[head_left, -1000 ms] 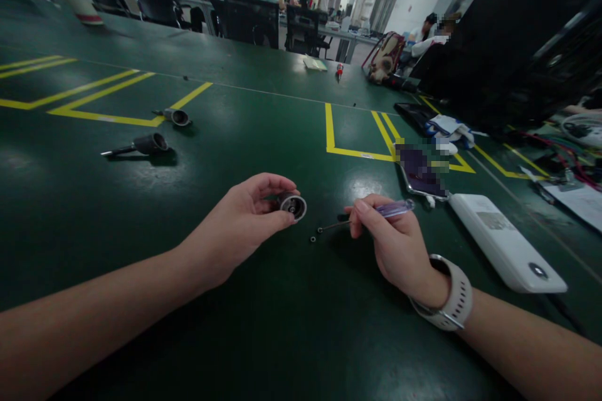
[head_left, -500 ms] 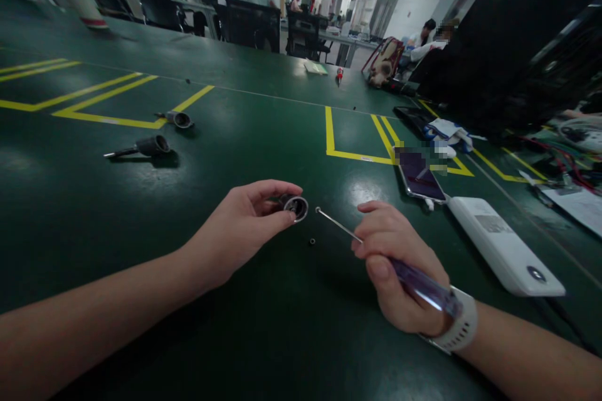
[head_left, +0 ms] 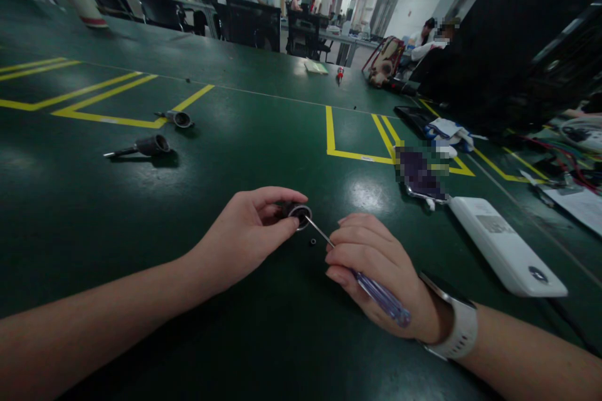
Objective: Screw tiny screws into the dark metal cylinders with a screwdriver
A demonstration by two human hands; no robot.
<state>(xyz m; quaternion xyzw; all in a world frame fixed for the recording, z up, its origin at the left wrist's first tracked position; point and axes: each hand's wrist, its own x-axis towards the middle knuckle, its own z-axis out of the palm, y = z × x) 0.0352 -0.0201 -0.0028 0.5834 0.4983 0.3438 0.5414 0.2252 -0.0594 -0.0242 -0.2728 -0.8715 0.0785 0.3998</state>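
Between thumb and fingers, my left hand (head_left: 251, 225) grips a dark metal cup-shaped part (head_left: 301, 214) with its round mouth turned toward the right. My right hand (head_left: 376, 263) is closed around a screwdriver (head_left: 383, 301) with a clear purplish handle. The screwdriver's thin shaft reaches into the mouth of the cup-shaped part, so its tip is hidden. A tiny dark ring-shaped piece, perhaps a nut (head_left: 313, 242), lies on the green tabletop (head_left: 263, 338) just below. Two similar cup-shaped parts with stems, a nearer one (head_left: 153, 146) and a farther one (head_left: 179, 119), rest at the left.
To the right lie a phone (head_left: 421, 175) and a white power bank (head_left: 505, 244) with a cable. Yellow tape lines (head_left: 357, 156) mark the table. A red-handled tool (head_left: 340, 75) sits near the far edge. A large black screen (head_left: 508, 50) stands at the right; people sit beyond.
My right hand has moved left and turned, bringing the screwdriver's tip from outside the cup-shaped part into its mouth. My left hand has shifted only slightly.
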